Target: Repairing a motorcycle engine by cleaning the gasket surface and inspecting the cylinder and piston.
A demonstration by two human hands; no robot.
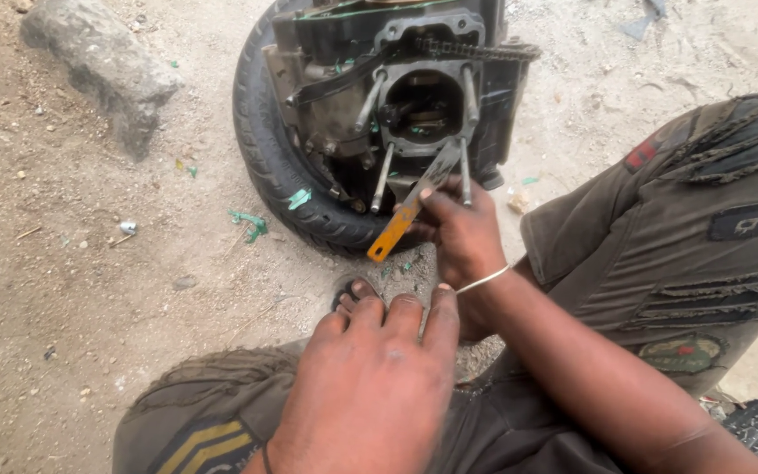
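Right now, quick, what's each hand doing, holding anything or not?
Left hand: open, flat on the knee, holding nothing.
Right hand: closed on a flat metal scraper with an orange end, its tip against the engine block.

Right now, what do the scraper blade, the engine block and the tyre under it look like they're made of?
Scraper blade: thin flat metal, grey with an orange-painted end. Engine block: cast metal, dull grey and grimy, probably aluminium. Tyre: black rubber, matte and dusty, with tread grooves.
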